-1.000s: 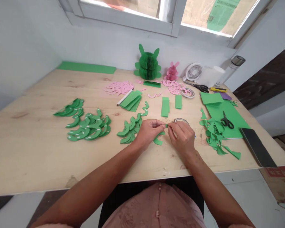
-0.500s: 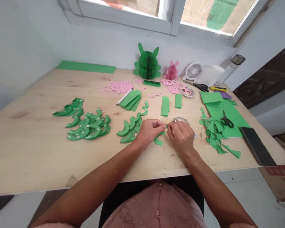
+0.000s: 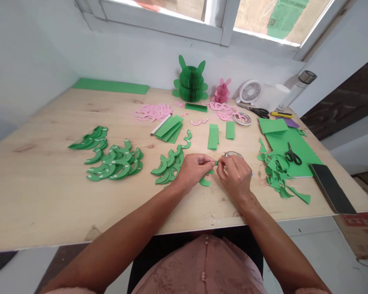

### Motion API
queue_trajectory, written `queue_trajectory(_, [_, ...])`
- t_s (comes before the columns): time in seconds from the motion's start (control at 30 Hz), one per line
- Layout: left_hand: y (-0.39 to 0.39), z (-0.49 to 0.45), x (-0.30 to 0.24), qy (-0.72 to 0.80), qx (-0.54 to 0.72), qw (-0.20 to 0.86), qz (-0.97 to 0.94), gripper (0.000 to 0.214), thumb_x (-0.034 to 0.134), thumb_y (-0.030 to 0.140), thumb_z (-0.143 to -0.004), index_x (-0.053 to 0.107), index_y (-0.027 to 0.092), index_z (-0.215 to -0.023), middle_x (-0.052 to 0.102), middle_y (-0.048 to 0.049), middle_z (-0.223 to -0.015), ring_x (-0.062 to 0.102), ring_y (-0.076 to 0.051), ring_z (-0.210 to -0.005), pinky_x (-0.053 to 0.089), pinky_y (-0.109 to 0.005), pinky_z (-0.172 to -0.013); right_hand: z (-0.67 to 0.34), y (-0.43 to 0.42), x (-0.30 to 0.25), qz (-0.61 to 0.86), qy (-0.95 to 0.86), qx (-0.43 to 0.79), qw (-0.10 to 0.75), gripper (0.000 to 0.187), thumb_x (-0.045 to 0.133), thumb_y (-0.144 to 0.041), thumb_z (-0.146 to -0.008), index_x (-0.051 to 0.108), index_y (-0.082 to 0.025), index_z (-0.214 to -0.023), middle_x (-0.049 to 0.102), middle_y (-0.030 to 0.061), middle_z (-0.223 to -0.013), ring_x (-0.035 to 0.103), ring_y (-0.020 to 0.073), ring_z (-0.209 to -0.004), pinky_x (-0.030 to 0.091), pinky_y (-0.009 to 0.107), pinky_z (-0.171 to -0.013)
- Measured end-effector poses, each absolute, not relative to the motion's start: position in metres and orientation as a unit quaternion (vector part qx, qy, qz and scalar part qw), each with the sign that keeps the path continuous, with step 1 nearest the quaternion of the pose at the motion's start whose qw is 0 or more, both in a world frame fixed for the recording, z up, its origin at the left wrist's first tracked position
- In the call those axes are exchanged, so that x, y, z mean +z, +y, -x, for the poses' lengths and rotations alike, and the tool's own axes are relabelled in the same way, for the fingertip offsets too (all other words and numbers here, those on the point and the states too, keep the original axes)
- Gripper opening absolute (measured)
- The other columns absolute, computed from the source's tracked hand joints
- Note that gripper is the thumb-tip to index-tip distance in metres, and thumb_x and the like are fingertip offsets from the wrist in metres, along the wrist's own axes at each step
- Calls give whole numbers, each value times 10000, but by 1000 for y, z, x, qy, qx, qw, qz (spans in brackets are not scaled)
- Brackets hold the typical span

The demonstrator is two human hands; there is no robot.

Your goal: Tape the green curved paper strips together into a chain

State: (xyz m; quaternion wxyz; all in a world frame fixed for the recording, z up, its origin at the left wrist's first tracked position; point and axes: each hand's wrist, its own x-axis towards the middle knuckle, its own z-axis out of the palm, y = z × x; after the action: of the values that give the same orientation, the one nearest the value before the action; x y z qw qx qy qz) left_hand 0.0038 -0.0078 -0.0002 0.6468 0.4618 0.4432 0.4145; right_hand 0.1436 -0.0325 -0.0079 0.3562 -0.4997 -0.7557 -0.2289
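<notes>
Wooden table (image 3: 55, 196) below, green paper piece (image 3: 216, 163) pinched by both hands (image 3: 192, 172), direction and long axis hidden.

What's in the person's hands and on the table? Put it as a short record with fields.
Left hand: pinches a green paper piece, partly hidden
Right hand: pinches the same green paper piece
Far left: green curved cutouts, several with white patches
Back: green paper figure, smaller pink figure, white fan
Right: scissors on green sheet; phone nearby
</notes>
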Motion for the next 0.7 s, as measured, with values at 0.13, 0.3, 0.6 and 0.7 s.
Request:
queue_trajectory(0.13, [-8,-3,2,455,415,637,-464,83,676,223,-608,674,142,-622,589,16,-523,476,-70,-459,400,-182,-432,-148,-32,-10,510,-747,-212,370,146,493,-85,-793,564,-201,-741,578,23,-621,528,160,-609,396,290,-595])
queue_trajectory(0.3, [-8,-3,4,462,426,636,-448,89,682,225,-601,674,138,-617,597,11,-535,492,-74,-471,408,-185,-440,-151,-31,-10,540,-719,-125,419,110,503,-123,-815,577,-193,-772,591,20,-642,526,144,-587,423,282,-607])
queue_trajectory(0.6, [-8,-2,5,458,427,646,-438,122,692,235,-605,672,124,-653,597,3,-538,494,-78,-479,396,-180,-426,-154,-30,-9,575,-603,185,521,143,578,-281,-796,634,-186,-887,634,24,-737,558,142,-629,444,271,-570])
queue_trajectory(0.7, [-8,-3,6,460,428,646,-433,115,688,230,-600,667,124,-641,592,1,-534,497,-81,-484,395,-179,-421,-155,-28,-11,557,-549,273,561,149,590,-290,-777,634,-190,-878,648,30,-773,584,147,-666,458,268,-582])
